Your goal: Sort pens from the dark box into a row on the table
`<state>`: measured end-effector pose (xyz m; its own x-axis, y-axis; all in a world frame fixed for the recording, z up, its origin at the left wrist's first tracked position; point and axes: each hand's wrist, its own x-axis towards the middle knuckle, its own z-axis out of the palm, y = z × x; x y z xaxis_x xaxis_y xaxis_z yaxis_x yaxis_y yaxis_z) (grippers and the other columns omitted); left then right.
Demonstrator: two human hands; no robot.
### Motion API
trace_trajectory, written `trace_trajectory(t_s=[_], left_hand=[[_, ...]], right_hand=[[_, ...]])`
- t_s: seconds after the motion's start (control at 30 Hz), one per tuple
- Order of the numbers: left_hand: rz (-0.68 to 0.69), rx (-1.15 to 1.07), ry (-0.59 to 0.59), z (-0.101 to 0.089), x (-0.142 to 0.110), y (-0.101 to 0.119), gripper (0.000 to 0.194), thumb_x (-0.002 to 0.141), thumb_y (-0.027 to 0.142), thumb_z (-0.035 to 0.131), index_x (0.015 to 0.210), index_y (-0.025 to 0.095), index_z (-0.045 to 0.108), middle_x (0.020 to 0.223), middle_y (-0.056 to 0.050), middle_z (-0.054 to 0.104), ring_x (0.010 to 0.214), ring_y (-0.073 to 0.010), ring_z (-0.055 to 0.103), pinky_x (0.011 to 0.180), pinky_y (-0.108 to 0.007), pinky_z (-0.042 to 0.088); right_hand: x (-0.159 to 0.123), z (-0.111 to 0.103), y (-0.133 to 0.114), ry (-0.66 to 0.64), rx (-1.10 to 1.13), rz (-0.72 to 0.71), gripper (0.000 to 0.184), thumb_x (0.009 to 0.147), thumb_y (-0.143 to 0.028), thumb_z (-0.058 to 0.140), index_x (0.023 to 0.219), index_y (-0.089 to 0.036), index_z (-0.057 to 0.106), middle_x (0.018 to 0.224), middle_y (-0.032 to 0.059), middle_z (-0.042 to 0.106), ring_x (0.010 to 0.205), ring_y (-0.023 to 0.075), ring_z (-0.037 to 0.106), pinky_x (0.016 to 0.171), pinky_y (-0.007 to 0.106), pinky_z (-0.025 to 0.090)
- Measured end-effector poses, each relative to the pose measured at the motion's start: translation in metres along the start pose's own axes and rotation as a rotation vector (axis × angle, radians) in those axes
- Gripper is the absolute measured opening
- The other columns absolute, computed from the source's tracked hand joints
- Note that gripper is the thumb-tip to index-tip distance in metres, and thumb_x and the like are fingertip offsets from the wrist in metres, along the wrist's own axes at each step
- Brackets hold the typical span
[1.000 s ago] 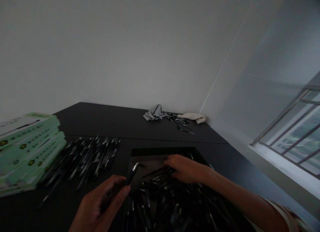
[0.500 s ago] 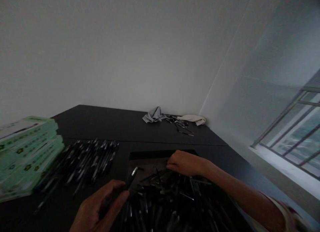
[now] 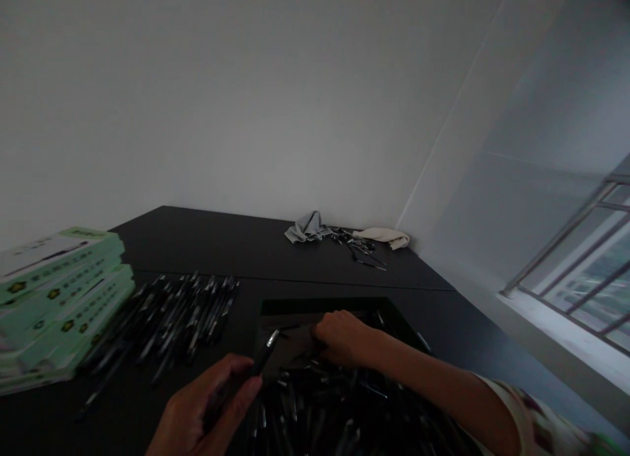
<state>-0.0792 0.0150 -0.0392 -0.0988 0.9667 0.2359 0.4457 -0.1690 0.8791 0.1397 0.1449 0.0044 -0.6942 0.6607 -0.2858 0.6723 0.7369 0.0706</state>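
Note:
My left hand point(image 3: 210, 401) is closed around a black pen point(image 3: 266, 353), with its shiny silver end pointing up and away. Just right of it stands a dark tray point(image 3: 322, 306) holding a jumble of dark pens and pen parts point(image 3: 315, 410), too dim to tell apart. Over the tray's far part, my right hand point(image 3: 339, 338) reaches in with its fingers curled down. Its fingertips are hidden, so whatever they hold cannot be made out.
Many black pens point(image 3: 191, 311) lie in rows on the black table point(image 3: 231, 246) left of the tray. Stacked light green boxes point(image 3: 63, 298) stand at the far left. By the wall are a grey cloth point(image 3: 308, 227), loose dark parts point(image 3: 361, 245) and a beige cloth point(image 3: 386, 235).
My right hand has moved left and lower in the tray, closer to my left hand. The left hand keeps the pen in nearly the same pose. The view has shifted slightly.

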Motion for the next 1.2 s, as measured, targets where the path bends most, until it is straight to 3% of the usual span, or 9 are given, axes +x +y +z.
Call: trace_trajectory(t_s=[0.13, 0.27, 0.4, 0.5, 0.63, 0.87, 0.97, 1.13, 1.2], left_hand=[[-0.019, -0.03, -0.048, 0.001, 0.001, 0.001, 0.022, 0.084, 0.048, 0.056, 0.094, 0.031, 0.063, 0.083, 0.007, 0.07, 0.082, -0.0136, 0.068, 0.071, -0.012, 0.051], [0.004, -0.002, -0.052, 0.001, 0.002, 0.004, 0.023, 0.084, 0.049, 0.054, 0.091, 0.03, 0.063, 0.079, 0.007, 0.069, 0.08, -0.0141, 0.068, 0.068, -0.012, 0.05], [-0.005, 0.015, -0.044, 0.001, 0.002, 0.006, 0.025, 0.084, 0.05, 0.054, 0.09, 0.029, 0.064, 0.078, 0.006, 0.07, 0.076, -0.0152, 0.068, 0.063, -0.013, 0.051], [-0.01, 0.031, -0.045, 0.001, 0.003, 0.008, 0.027, 0.083, 0.051, 0.053, 0.091, 0.028, 0.064, 0.08, 0.005, 0.07, 0.08, -0.0164, 0.068, 0.067, -0.015, 0.052], [0.012, 0.032, -0.035, 0.001, 0.002, 0.011, 0.027, 0.083, 0.052, 0.052, 0.09, 0.029, 0.065, 0.079, 0.005, 0.07, 0.08, -0.0158, 0.068, 0.067, -0.014, 0.052], [0.062, 0.025, 0.007, 0.0, 0.0, 0.016, 0.022, 0.082, 0.046, 0.056, 0.086, 0.026, 0.067, 0.076, 0.004, 0.072, 0.073, -0.0168, 0.069, 0.064, -0.016, 0.053], [0.066, 0.032, 0.032, 0.0, 0.002, 0.018, 0.023, 0.081, 0.046, 0.057, 0.087, 0.026, 0.067, 0.079, 0.003, 0.072, 0.075, -0.018, 0.069, 0.064, -0.017, 0.053], [0.015, 0.035, -0.048, 0.0, 0.002, 0.019, 0.026, 0.084, 0.048, 0.053, 0.088, 0.025, 0.064, 0.073, 0.004, 0.069, 0.071, -0.0157, 0.067, 0.063, -0.017, 0.051], [0.024, 0.024, -0.038, 0.0, 0.001, 0.02, 0.024, 0.084, 0.046, 0.054, 0.088, 0.025, 0.063, 0.074, 0.005, 0.069, 0.072, -0.0154, 0.067, 0.064, -0.016, 0.05]], right_hand=[[-0.001, -0.001, 0.006, 0.054, 0.054, -0.014, 0.018, 0.075, -0.01, 0.055, 0.082, -0.007, 0.072, 0.083, 0.0208, 0.071, 0.082, 0.0319, 0.068, 0.067, 0.034, 0.047], [-0.011, -0.018, 0.019, 0.136, 0.22, -0.08, 0.017, 0.082, -0.023, 0.057, 0.078, -0.013, 0.071, 0.075, 0.0097, 0.071, 0.075, 0.0215, 0.067, 0.066, 0.026, 0.042], [-0.028, -0.031, 0.026, 0.224, 0.417, -0.089, 0.022, 0.086, -0.029, 0.055, 0.082, -0.013, 0.07, 0.076, 0.0057, 0.07, 0.07, 0.0164, 0.064, 0.062, 0.023, 0.04], [-0.039, -0.032, 0.026, 0.271, 0.57, -0.071, 0.021, 0.087, -0.028, 0.054, 0.09, -0.014, 0.069, 0.076, 0.0022, 0.069, 0.069, 0.0146, 0.062, 0.06, 0.021, 0.04], [-0.048, -0.027, 0.028, 0.332, 0.745, -0.016, 0.024, 0.084, -0.035, 0.056, 0.08, -0.014, 0.068, 0.066, -0.0009, 0.062, 0.061, 0.0135, 0.057, 0.055, 0.021, 0.038], [-0.051, -0.022, 0.033, 0.484, 1.002, 0.129, 0.031, 0.074, -0.043, 0.066, 0.08, -0.012, 0.067, 0.072, 0.0019, 0.064, 0.068, 0.0157, 0.057, 0.063, 0.025, 0.041], [-0.052, -0.023, 0.032, 0.512, 1.074, 0.151, 0.029, 0.074, -0.041, 0.067, 0.079, -0.013, 0.071, 0.072, 0.0012, 0.063, 0.068, 0.0143, 0.055, 0.064, 0.025, 0.04], [-0.054, -0.026, 0.03, 0.479, 1.147, 0.177, 0.029, 0.076, -0.041, 0.064, 0.076, -0.012, 0.07, 0.058, -0.0029, 0.054, 0.051, 0.0089, 0.042, 0.05, 0.023, 0.032], [-0.057, -0.029, 0.03, 0.473, 1.172, 0.178, 0.029, 0.076, -0.041, 0.063, 0.076, -0.012, 0.067, 0.06, -0.0024, 0.056, 0.05, 0.0086, 0.043, 0.05, 0.023, 0.033]])
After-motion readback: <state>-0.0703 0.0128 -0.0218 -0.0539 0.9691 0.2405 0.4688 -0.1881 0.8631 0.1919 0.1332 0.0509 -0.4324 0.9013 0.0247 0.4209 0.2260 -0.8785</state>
